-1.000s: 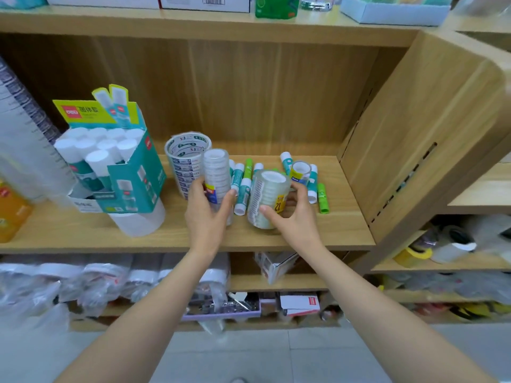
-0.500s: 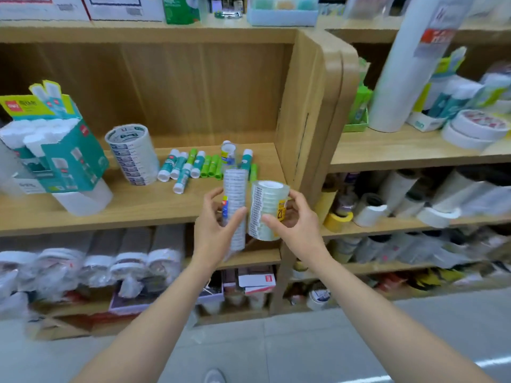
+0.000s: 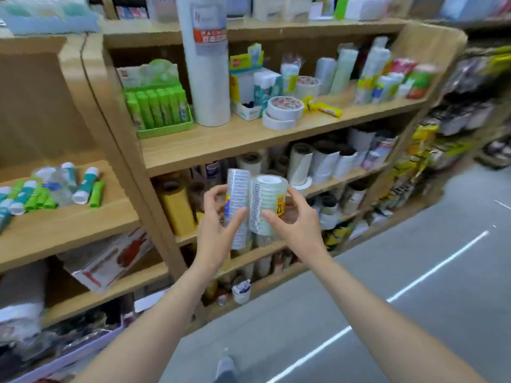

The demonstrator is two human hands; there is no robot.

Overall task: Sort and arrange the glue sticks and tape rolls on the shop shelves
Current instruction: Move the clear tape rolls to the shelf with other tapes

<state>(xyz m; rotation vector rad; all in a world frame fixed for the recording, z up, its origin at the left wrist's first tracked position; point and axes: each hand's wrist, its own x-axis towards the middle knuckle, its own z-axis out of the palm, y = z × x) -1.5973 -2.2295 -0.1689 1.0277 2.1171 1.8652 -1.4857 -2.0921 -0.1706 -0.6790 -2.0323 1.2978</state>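
Hands first. The left hand (image 3: 218, 230) is curled round a thin stack of tape rolls (image 3: 237, 194), with the thumb on the near side. The right hand (image 3: 297, 228) is curled round a fat stack of tape rolls (image 3: 267, 201), with its fingertips on the sides. The two stacks stand up close side by side between the hands, out in front of the shelves.

Each stack should be light and stiff. The picture is blurry, but the clear wrap seems smooth, so it could slip. A tall stack can also tip over. It is best to hold each one round the middle, not by the top roll.

Up above the hands, flat white tape rolls (image 3: 282, 111) sit on a shelf (image 3: 210, 145). Far to the left of the left hand, loose glue sticks (image 3: 83, 187) lie on a lower shelf (image 3: 69, 225).
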